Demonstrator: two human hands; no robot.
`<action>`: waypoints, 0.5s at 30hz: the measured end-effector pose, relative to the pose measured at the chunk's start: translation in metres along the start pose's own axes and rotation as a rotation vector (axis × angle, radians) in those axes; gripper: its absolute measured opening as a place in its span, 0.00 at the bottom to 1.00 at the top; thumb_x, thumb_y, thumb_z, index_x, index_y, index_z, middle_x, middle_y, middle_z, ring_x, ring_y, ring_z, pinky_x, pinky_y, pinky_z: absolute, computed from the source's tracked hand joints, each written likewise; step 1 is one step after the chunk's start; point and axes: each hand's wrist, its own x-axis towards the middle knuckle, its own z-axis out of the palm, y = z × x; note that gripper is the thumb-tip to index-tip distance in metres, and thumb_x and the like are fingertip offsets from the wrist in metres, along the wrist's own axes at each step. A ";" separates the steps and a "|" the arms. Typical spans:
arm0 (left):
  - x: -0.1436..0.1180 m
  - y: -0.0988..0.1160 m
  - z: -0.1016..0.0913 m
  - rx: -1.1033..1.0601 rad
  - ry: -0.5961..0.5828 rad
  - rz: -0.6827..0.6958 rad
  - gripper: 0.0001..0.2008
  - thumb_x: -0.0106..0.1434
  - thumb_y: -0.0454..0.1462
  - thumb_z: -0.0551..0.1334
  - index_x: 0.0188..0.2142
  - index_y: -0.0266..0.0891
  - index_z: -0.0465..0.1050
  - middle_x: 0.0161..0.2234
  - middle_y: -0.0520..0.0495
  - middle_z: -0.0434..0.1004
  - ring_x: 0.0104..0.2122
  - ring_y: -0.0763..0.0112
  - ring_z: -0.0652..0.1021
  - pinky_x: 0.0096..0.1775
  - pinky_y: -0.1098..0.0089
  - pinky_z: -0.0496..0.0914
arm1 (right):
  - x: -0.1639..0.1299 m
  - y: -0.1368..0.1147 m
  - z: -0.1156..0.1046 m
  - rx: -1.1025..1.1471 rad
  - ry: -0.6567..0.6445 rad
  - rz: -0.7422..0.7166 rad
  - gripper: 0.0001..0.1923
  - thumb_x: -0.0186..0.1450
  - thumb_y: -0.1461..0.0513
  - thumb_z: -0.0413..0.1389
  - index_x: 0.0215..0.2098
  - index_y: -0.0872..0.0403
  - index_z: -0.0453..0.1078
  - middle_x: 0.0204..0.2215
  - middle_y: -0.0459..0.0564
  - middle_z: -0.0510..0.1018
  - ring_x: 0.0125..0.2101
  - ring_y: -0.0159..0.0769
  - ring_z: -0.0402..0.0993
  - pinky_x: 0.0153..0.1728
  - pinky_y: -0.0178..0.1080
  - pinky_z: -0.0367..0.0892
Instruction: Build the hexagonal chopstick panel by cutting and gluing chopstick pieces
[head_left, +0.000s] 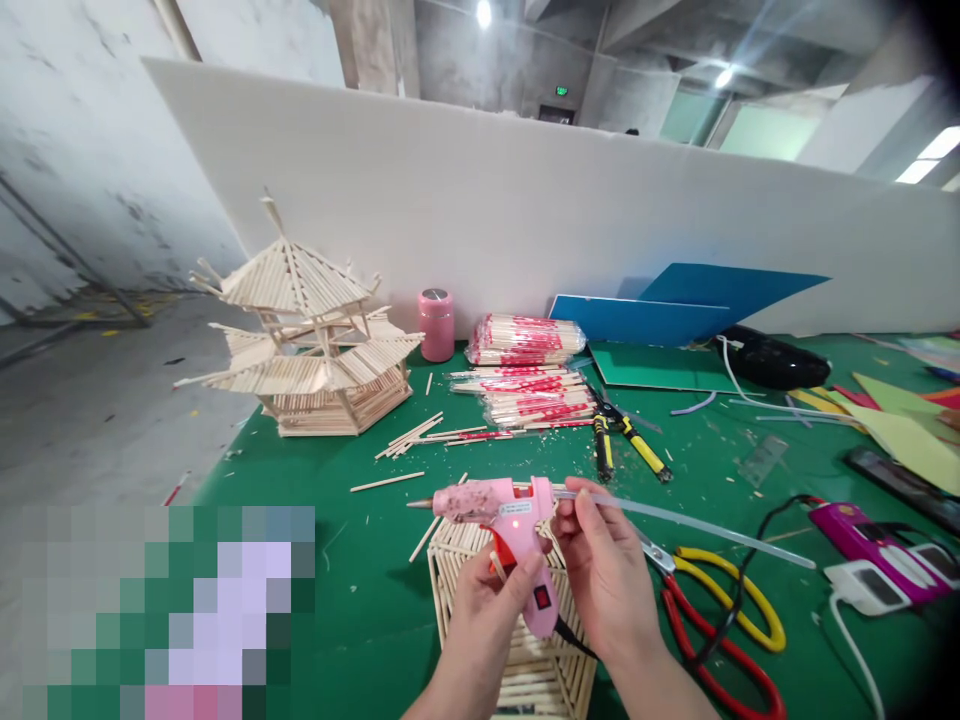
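Note:
A pink hot glue gun [491, 500] is held up over the green table, its nozzle pointing left and a small light glowing on its side. My left hand [487, 600] is closed round its handle near the red trigger. Behind the gun, my right hand [604, 570] pinches a long translucent glue stick [712, 525], whose near end meets the back of the gun. Beneath both hands lies a panel of wooden sticks [540, 680], partly covered by them. Scissors [720, 610] with red and yellow handles lie just right of my right hand.
At the back left stands a stick-built pavilion [315, 350]. Bundled wooden sticks [529, 340] and a pink canister [436, 325] are near the white board [375, 180]. Yellow-handled pliers [630, 440] lie mid-table. A purple power strip [862, 545] and cords occupy the right.

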 end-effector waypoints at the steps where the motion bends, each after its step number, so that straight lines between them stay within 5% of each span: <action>1: 0.000 0.001 -0.001 0.014 -0.020 -0.002 0.14 0.46 0.44 0.67 0.27 0.34 0.74 0.22 0.50 0.73 0.24 0.75 0.70 0.26 0.77 0.63 | 0.001 0.000 -0.002 -0.032 0.018 -0.018 0.09 0.53 0.57 0.61 0.32 0.50 0.73 0.23 0.41 0.72 0.24 0.24 0.65 0.28 0.29 0.63; 7: -0.002 0.004 -0.002 0.080 -0.065 -0.005 0.13 0.48 0.43 0.66 0.28 0.33 0.73 0.22 0.48 0.74 0.21 0.77 0.70 0.23 0.79 0.61 | 0.005 -0.001 -0.015 -0.212 0.088 -0.147 0.08 0.51 0.58 0.62 0.28 0.53 0.74 0.31 0.46 0.75 0.27 0.28 0.67 0.29 0.32 0.64; 15: -0.005 0.006 0.000 0.168 -0.045 0.083 0.14 0.48 0.44 0.65 0.28 0.34 0.73 0.23 0.48 0.75 0.24 0.74 0.72 0.28 0.76 0.65 | 0.003 -0.003 -0.006 -0.111 0.072 -0.055 0.09 0.50 0.57 0.62 0.26 0.54 0.73 0.19 0.42 0.72 0.19 0.26 0.65 0.23 0.32 0.64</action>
